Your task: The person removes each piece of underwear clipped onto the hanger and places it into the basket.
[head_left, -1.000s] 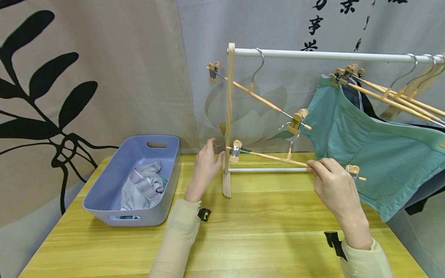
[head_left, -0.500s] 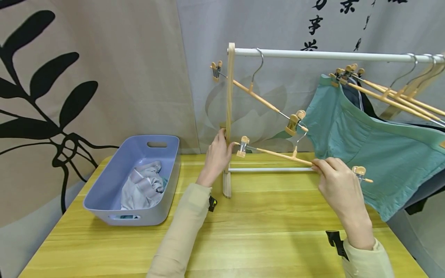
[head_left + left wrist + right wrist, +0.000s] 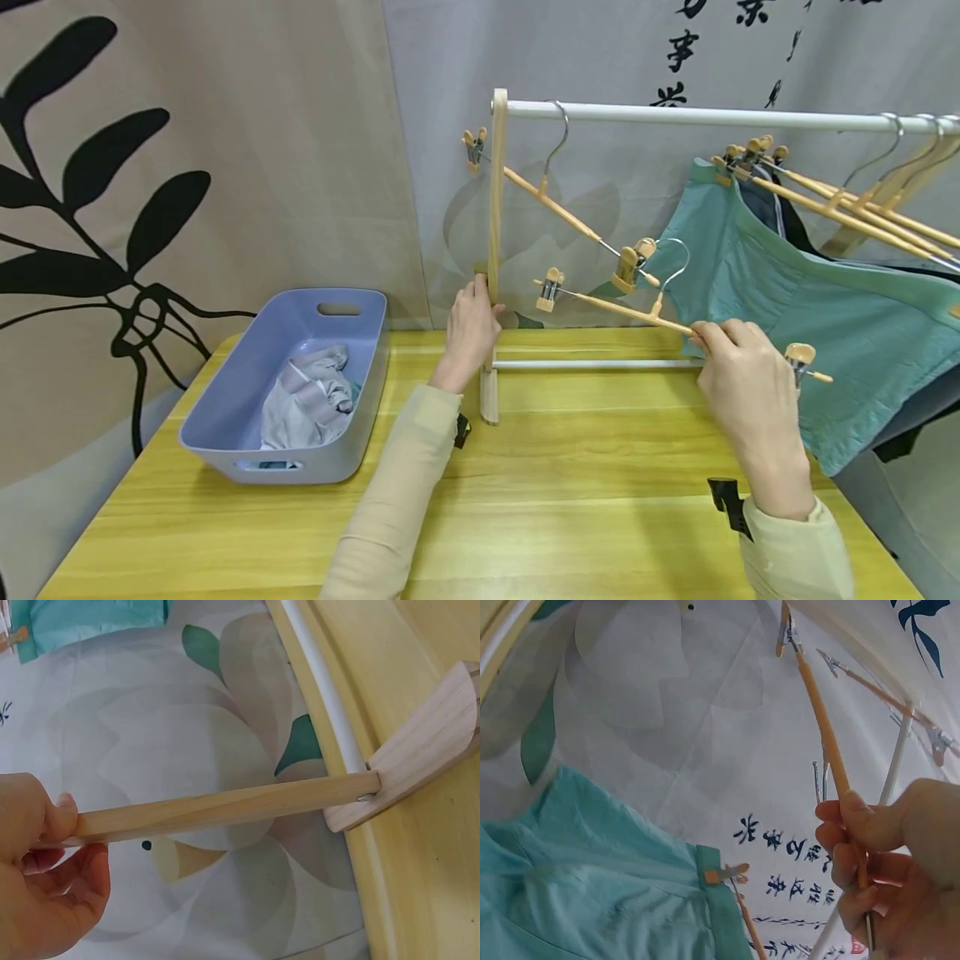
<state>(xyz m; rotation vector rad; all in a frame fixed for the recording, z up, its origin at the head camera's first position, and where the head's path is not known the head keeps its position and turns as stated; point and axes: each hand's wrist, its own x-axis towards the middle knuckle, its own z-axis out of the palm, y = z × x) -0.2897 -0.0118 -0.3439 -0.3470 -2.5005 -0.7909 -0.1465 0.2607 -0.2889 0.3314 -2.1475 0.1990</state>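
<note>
My right hand (image 3: 746,383) grips the wooden bar of a trouser hanger (image 3: 615,308) that has a clip at each end. Its metal hook points up, with nothing clipped on. The right wrist view shows fingers and thumb curled round the hanger bar (image 3: 821,712). My left hand (image 3: 472,325) holds the left upright post (image 3: 496,192) of a clothes rack; in the left wrist view, thumb and fingers pinch the post (image 3: 225,811). Above the held hanger, another bare clip hanger (image 3: 558,210) hangs from the rack's white rail (image 3: 675,117).
Teal shorts (image 3: 817,325) hang at the rack's right, among several hangers and darker garments behind. A blue-grey basket (image 3: 322,471) with crumpled light grey cloth (image 3: 303,400) stands on the wooden table (image 3: 570,500) at left. A printed curtain (image 3: 300,167) covers the back.
My left hand has moved right and taken hold of the rack's post. My right hand has lifted the hanger slightly and carried it right, its hook now higher beside the hanging hanger's clip.
</note>
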